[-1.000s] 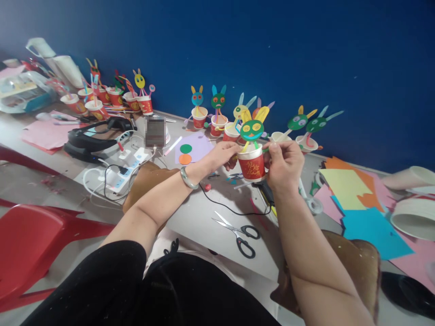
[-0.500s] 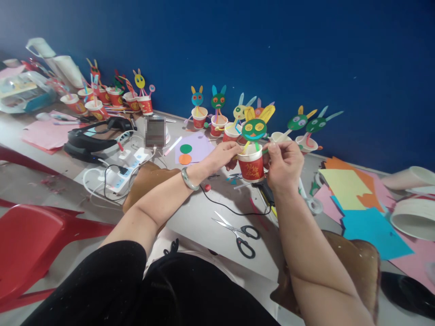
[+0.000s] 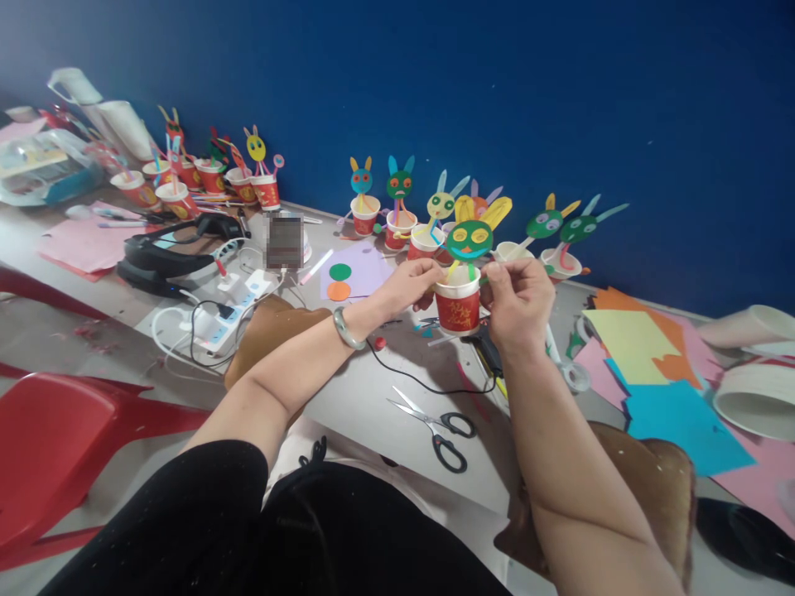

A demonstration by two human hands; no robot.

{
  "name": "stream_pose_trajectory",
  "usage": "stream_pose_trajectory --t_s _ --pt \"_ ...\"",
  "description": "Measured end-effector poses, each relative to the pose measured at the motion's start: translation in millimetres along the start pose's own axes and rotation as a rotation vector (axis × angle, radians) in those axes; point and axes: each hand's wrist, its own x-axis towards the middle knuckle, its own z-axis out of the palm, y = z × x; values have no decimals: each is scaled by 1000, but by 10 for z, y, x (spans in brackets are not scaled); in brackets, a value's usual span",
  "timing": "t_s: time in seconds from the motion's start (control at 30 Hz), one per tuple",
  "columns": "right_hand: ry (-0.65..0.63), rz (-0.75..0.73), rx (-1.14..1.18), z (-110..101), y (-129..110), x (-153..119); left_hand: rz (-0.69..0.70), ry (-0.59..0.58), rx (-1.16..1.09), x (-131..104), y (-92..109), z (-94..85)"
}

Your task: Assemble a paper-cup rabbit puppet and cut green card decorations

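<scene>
A red and white paper cup (image 3: 458, 308) is raised above the table between my two hands. A green paper face (image 3: 470, 240) with yellow ears, yellow eyes and a blue mouth stands over its rim, with yellow and green strips going down into the cup. My left hand (image 3: 415, 284) is closed at the cup's left rim, its fingertips pinched. At the right rim my right hand (image 3: 520, 300) is closed too, thumb against the bent fingers. What lies between the fingertips of either hand is too small to tell.
Open scissors (image 3: 433, 424) lie near the table's front edge. Several decorated cups (image 3: 363, 217) line the blue wall. A power strip (image 3: 239, 313) with cables is at left, coloured paper (image 3: 686, 426) at right, and purple paper (image 3: 366, 266) behind my left hand.
The green face has shifted slightly to the right and leans a little differently. The cup has turned slightly, and both hands stay nearly where they were.
</scene>
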Motion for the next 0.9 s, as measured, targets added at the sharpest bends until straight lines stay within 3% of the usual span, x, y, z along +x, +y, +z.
stream_pose_trajectory --t_s 0.9 --pt "9 -1 79 36 -163 -34 59 2 -158 22 -22 5"
